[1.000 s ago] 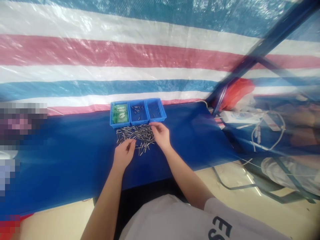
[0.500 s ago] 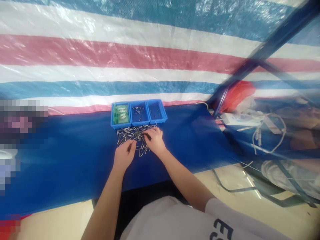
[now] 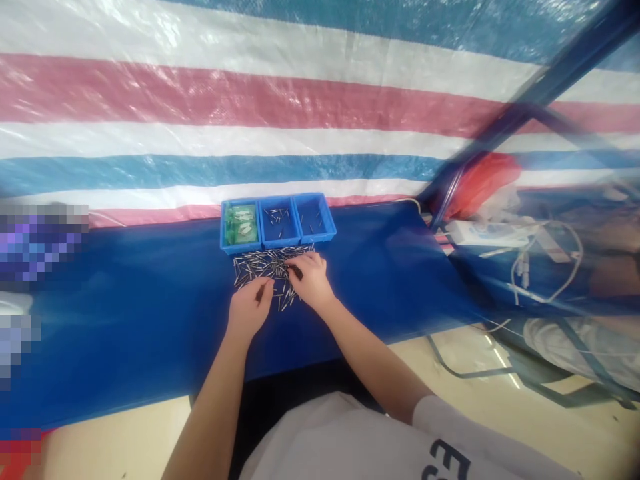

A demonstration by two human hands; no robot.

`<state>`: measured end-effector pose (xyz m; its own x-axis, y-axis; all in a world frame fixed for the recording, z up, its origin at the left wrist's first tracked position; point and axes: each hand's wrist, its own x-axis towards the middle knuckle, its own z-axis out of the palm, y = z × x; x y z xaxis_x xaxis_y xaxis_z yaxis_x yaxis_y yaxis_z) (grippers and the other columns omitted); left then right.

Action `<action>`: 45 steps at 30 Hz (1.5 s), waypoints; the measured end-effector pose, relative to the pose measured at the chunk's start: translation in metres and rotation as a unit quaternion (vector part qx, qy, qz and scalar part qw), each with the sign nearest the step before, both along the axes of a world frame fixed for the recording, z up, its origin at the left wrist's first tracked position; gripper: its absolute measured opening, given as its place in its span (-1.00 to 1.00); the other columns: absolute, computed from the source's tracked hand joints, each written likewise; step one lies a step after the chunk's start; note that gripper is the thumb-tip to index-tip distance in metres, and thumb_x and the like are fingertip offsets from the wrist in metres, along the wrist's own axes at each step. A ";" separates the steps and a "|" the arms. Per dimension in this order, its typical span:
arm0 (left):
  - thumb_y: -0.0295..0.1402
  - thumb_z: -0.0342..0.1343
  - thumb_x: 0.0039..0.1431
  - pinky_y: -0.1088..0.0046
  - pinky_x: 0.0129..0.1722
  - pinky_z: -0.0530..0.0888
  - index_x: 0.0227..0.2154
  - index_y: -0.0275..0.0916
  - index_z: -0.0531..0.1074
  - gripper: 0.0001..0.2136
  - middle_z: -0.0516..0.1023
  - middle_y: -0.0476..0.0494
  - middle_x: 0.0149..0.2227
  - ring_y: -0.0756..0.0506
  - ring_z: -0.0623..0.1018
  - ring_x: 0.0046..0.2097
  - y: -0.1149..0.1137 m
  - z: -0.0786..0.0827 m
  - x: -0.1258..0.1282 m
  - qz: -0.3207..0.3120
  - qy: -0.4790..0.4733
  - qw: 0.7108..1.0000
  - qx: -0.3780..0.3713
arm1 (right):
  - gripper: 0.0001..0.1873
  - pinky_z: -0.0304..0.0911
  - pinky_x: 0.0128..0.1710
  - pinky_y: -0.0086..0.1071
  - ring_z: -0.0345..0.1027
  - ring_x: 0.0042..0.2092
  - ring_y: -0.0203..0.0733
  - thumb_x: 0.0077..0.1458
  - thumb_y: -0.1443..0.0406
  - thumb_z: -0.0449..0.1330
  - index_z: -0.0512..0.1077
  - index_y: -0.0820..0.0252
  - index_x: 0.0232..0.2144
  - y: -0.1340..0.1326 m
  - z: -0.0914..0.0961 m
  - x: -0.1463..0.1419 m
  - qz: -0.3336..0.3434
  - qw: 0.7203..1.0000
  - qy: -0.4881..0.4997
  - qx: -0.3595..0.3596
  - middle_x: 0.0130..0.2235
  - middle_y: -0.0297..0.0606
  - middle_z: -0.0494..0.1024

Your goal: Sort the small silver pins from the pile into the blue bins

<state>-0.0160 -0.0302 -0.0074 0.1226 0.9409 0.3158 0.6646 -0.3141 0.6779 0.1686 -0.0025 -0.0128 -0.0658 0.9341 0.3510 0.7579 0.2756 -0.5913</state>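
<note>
Short, thin metal pins (image 3: 255, 261) lie in a loose pile on the blue tabletop. At the pile's near left edge my left hand (image 3: 249, 305) is closed in a pinch, thumb and forefinger together. My right hand (image 3: 311, 280) reaches over the pile's right side, its fingertips pressed together among the pins. Whatever either pinch holds is too small to make out. Just behind the pile stand three joined blue bins (image 3: 279, 247). A green plastic bag (image 3: 242, 223) with white pieces fills the left one; several pins lie in the middle one and a few in the right one.
A blue-covered table (image 3: 125, 313) extends to both sides. Behind it hangs a striped plastic sheet (image 3: 250, 143). On the right are a dark metal frame post (image 3: 500, 127), a red bag (image 3: 487, 180) and white cables (image 3: 523, 267). Blurred patches cover the left edge.
Both hands stay almost in place over the pins. The view has shifted slightly, so the bins and the sheet sit a little higher in the picture.
</note>
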 end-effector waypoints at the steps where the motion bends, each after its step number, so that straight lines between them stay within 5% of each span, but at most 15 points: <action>1: -0.21 0.02 0.29 0.52 -0.32 0.44 -0.24 -0.19 0.54 -0.76 0.62 -0.04 -0.36 0.00 0.56 -0.38 0.000 0.001 0.000 0.000 0.001 1.000 0.000 | -0.81 0.08 0.01 -0.17 0.26 0.04 -0.02 0.19 0.37 0.17 0.55 0.12 -0.18 0.000 -0.001 0.000 0.001 1.000 0.000 0.000 -0.18 -0.22 0.62; 8: -0.20 0.01 0.30 0.51 -0.33 0.44 -0.24 -0.18 0.54 -0.75 0.62 -0.05 -0.34 0.00 0.56 -0.37 -0.001 0.004 0.001 -0.001 0.006 1.000 -0.005 | -0.79 0.08 0.01 -0.15 0.26 0.02 -0.03 0.27 0.34 0.10 0.54 0.10 -0.18 0.001 -0.003 0.000 0.004 1.000 0.003 -0.001 -0.20 -0.20 0.61; 15: -0.20 0.01 0.30 0.52 -0.33 0.44 -0.24 -0.18 0.54 -0.76 0.62 -0.05 -0.33 0.00 0.56 -0.36 -0.001 0.002 0.001 0.000 0.007 1.000 -0.009 | -0.73 0.10 0.02 -0.09 0.23 0.04 0.05 0.12 0.41 0.14 0.55 0.10 -0.16 -0.001 0.000 -0.002 0.005 1.000 -0.004 -0.004 -0.16 -0.18 0.60; 22: -0.21 0.01 0.30 0.51 -0.33 0.43 -0.24 -0.19 0.53 -0.76 0.62 -0.05 -0.33 0.01 0.55 -0.38 0.000 0.003 0.001 -0.003 0.019 1.000 0.003 | -0.72 0.10 -0.01 -0.13 0.23 0.03 0.00 0.26 0.40 0.06 0.54 0.09 -0.13 0.000 -0.002 -0.001 0.004 1.000 0.002 0.002 -0.16 -0.18 0.59; 36: -0.18 -0.02 0.31 0.50 -0.32 0.43 -0.24 -0.18 0.52 -0.74 0.61 -0.06 -0.34 -0.01 0.55 -0.37 -0.001 0.002 0.002 -0.006 0.015 1.000 -0.003 | -0.70 0.30 0.06 -0.13 0.35 0.00 -0.10 0.35 0.33 -0.04 0.50 0.06 -0.14 -0.002 0.001 0.000 0.046 0.989 0.127 0.060 -0.14 -0.16 0.49; 45: -0.18 -0.03 0.32 0.49 -0.33 0.42 -0.24 -0.17 0.52 -0.73 0.61 -0.05 -0.35 -0.01 0.55 -0.38 -0.001 0.003 0.001 -0.008 0.017 1.000 -0.005 | -0.73 0.43 -0.07 -0.20 0.41 -0.10 -0.16 0.35 0.30 -0.03 0.48 0.06 -0.12 -0.005 0.004 -0.003 0.097 0.971 0.207 0.067 -0.13 -0.14 0.45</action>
